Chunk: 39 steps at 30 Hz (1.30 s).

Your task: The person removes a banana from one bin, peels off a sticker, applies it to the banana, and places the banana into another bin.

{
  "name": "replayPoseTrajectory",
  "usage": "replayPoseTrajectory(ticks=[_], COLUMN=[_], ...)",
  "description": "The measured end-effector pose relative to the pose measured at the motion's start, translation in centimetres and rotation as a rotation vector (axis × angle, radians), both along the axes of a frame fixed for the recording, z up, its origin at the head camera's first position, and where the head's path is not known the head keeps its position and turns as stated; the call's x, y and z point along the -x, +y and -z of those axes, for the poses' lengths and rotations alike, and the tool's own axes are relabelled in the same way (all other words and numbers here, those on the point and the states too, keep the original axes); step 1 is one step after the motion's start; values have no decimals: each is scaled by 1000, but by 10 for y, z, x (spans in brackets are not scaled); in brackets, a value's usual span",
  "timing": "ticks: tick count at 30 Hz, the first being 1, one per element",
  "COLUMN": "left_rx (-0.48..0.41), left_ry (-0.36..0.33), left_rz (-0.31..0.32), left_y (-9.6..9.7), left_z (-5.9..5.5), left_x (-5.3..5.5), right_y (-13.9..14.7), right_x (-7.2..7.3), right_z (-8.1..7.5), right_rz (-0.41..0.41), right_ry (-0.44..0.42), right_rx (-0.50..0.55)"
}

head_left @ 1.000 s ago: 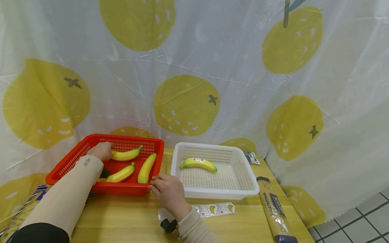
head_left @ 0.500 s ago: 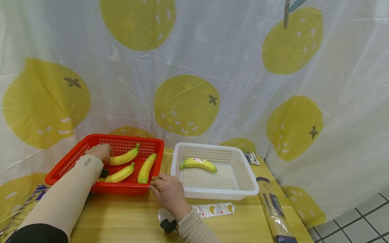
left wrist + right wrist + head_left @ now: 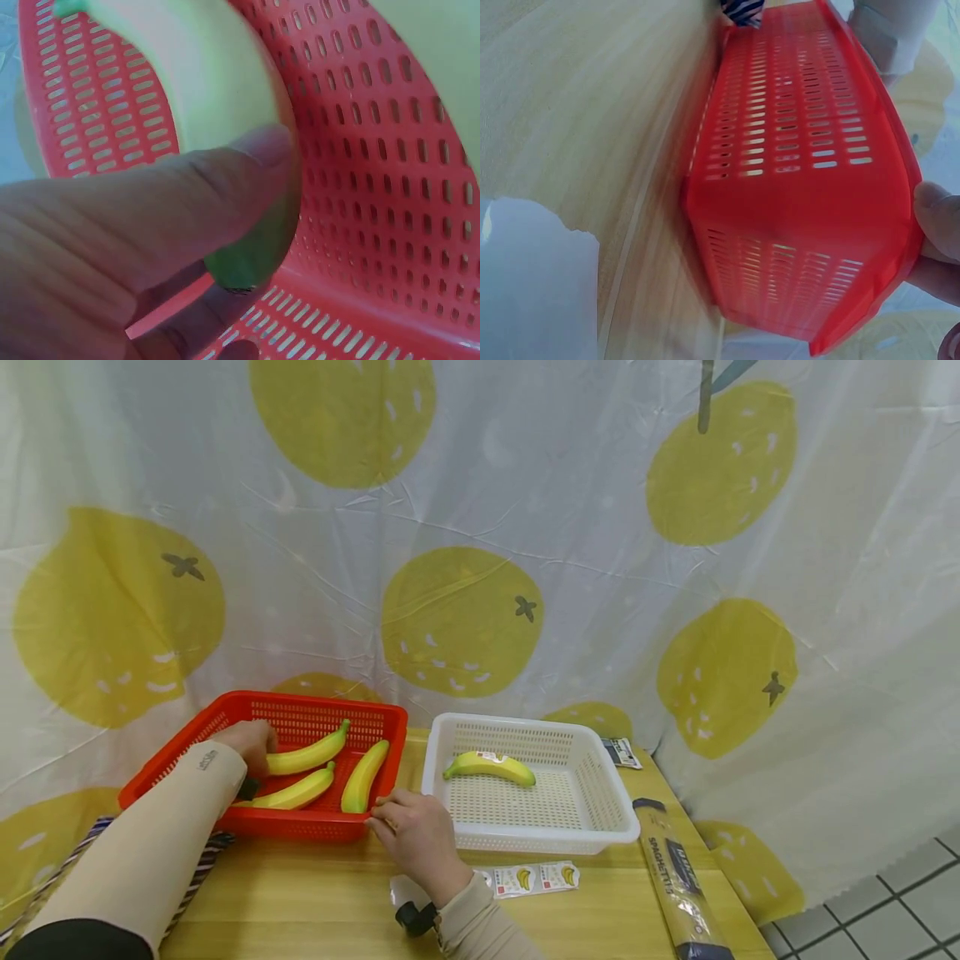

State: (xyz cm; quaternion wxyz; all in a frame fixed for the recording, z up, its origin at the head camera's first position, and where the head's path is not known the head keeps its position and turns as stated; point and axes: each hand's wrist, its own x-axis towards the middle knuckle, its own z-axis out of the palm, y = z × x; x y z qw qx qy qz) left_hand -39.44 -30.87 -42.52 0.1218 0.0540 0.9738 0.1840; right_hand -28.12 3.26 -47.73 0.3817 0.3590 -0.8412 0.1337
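In the head view my left hand (image 3: pixel 252 747) reaches into the red basket (image 3: pixel 255 697) and grips a banana (image 3: pixel 309 755) by its near end. The left wrist view shows the thumb lying across that banana (image 3: pixel 202 75) close to its green, dark-tipped end; the other fingers are partly hidden beneath. Two more bananas lie in the basket, one in front (image 3: pixel 300 791) and one along the right side (image 3: pixel 365 777). With thumb and fingers, my right hand (image 3: pixel 422 839) pinches the rim at the basket's near right corner, seen also in the right wrist view (image 3: pixel 939 232).
Right of the red basket stands a white basket (image 3: pixel 540 842) holding one banana (image 3: pixel 491 767) with a label. A strip of banana stickers (image 3: pixel 517 880) lies before it. A spaghetti packet (image 3: pixel 678 877) lies along the table's right side. A patterned curtain (image 3: pixel 585 635) hangs behind.
My left hand and its banana have shifted slightly toward the near side of the red basket, and the banana's angle has varied a little. The right hand stays at the rim.
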Motion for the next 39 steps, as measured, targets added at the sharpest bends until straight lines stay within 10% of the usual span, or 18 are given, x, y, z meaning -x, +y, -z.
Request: replayPoseTrajectory(ticks=[20,39], left_rx=[29,-95], left_ry=[71,313], left_rz=[74,60], left_y=[-5,23], left_z=[-20,-58], left_x=[-8,-28], right_y=[1,2], right_x=[-1,-4], right_z=[-3,-5], right_rz=[-39,-143], right_ry=[-34,19], right_rx=[25,127])
